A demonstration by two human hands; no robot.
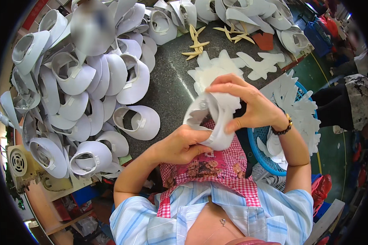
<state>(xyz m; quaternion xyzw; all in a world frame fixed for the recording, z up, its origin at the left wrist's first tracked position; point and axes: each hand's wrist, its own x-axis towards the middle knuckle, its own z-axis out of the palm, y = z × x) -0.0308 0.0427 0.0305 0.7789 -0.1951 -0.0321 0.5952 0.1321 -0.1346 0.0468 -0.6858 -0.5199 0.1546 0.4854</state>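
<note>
- The white visor sits mid-view, above the lap, apparently close for handling.
- The left hand pinches its edge at 8 o'clock, seemingly to steady it.
- The right hand grips it from 12 to 3, fingers arched, perhaps keeping the band round.
- Other visors crowd 9 to 11, partly nested, likely saving room.
- A blue basket at 3 holds white pieces.

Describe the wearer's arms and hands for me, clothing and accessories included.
Both hands, left and right, are ungloved, and the forearms are bare. The sleeves are short, pale blue and white with stripes. The right wrist wears a dark beaded bracelet with gold-coloured parts; no band shows on the left wrist.
</note>
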